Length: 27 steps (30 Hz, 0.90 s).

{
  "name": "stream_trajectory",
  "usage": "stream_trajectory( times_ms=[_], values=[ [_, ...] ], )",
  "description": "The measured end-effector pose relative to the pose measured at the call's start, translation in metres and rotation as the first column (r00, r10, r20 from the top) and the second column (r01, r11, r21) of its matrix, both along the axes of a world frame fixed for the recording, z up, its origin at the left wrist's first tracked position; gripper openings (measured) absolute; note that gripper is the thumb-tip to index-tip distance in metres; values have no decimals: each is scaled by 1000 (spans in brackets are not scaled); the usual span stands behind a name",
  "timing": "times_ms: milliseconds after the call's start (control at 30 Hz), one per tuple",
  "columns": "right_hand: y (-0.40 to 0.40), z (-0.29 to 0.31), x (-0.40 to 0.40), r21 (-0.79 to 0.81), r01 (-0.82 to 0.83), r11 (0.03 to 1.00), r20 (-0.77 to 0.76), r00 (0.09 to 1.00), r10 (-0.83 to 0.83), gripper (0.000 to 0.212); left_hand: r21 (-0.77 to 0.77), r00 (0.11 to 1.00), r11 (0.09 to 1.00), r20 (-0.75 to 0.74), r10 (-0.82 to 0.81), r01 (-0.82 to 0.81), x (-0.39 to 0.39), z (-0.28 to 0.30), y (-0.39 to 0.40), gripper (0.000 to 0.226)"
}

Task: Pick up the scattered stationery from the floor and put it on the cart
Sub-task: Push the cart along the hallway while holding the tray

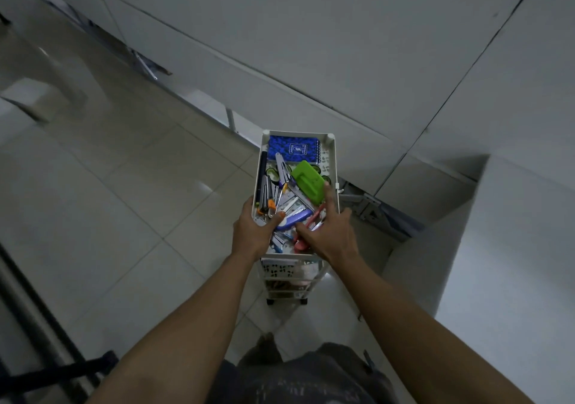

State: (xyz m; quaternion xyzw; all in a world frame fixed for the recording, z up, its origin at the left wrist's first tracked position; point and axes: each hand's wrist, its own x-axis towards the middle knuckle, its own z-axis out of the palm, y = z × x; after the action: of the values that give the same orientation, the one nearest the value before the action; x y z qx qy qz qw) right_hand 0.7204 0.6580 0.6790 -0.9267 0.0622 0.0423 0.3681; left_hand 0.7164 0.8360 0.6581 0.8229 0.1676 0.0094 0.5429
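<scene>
A white cart point(333, 167) stands on the tiled floor in front of me. Its top tray holds a blue notebook point(294, 149), a green plastic tool point(308, 182), a blue stapler point(298, 217), red-handled scissors point(315, 216) and several pens and clips point(265, 192). My left hand point(253, 232) grips the tray's near left corner, thumb inside the rim. My right hand point(326, 232) lies over the near end of the tray with fingers spread. Its index finger touches the green tool, and its palm covers part of the red scissors.
Lower cart shelves point(289, 276) show beneath the tray. White cabinet panels point(342, 61) run behind the cart, with a metal bracket point(367, 207) at floor level to its right. A white block point(497, 248) stands on the right. A dark bar point(56, 369) crosses the lower left.
</scene>
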Motion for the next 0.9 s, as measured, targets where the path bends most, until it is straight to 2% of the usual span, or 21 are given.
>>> stream_trajectory(
  times_ms=[100, 300, 667, 900],
  values=[
    [5, 1, 14, -6, 25, 1000, 3, 1000, -25, 112, 0, 999, 1000, -33, -23, 23, 18, -1, 6, 78],
    [15, 0, 43, -13, 50, 999, 12, 999, -50, 111, 4, 998, 998, -7, -58, 58, 53, 1, 15, 68],
    [3, -1, 99, -2, 60, 998, 4, 998, -60, 113, 12, 994, 995, -42, -99, 100, 117, 4, 5, 68],
    [16, -4, 106, 2, 70, 998, 2, 998, -70, 117, 32, 991, 992, -59, -120, 122, 130, 0, 19, 68]
  ],
)
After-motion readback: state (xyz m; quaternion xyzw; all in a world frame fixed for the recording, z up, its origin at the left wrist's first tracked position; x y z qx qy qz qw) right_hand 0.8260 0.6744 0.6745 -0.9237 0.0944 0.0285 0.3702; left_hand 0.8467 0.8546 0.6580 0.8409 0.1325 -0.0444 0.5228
